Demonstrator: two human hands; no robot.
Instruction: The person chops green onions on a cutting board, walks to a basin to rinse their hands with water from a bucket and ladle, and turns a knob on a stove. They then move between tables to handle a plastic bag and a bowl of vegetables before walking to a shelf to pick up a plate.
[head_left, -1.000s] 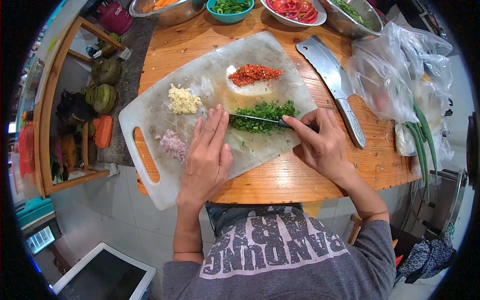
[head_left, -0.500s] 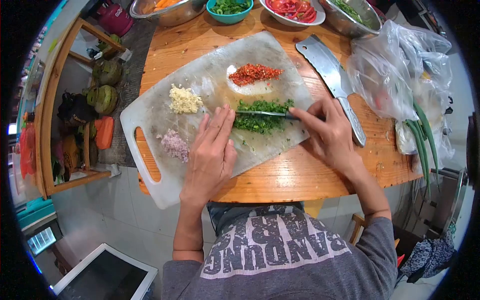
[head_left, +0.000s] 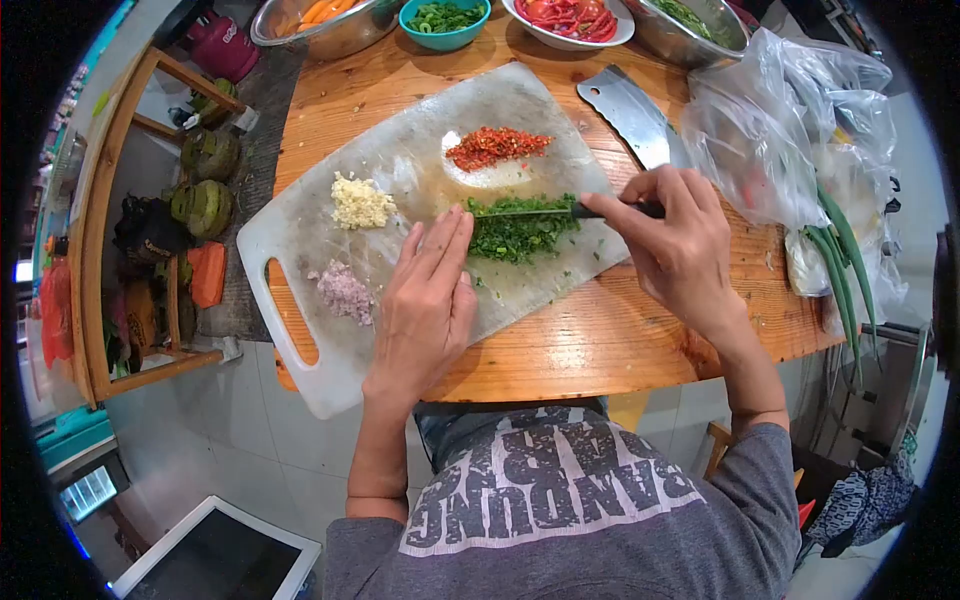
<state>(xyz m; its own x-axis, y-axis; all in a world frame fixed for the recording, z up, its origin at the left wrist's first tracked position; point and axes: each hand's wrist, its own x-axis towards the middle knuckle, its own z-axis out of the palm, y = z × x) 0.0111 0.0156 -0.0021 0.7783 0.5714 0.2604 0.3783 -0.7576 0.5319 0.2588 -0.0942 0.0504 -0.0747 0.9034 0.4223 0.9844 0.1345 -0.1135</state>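
Observation:
My right hand is closed around the black handle of a knife. Its narrow blade lies across a pile of finely chopped green herbs on the white cutting board. Fingers stretched out, my left hand touches the area of the blade's tip, at the pile's left edge; the tip itself is hidden. Around it on the board are minced pale garlic, a small heap of chopped pinkish shallot and chopped red chili.
A cleaver lies right of the board, its handle hidden behind my right hand. Plastic bags and long green onions sit at the right. Along the back stand a teal bowl, a white bowl and metal bowls.
My right hand has lifted and turned slightly, so the knife handle sits higher and the blade has shifted on the herbs. My left hand stays at the tip. The view has shifted a little.

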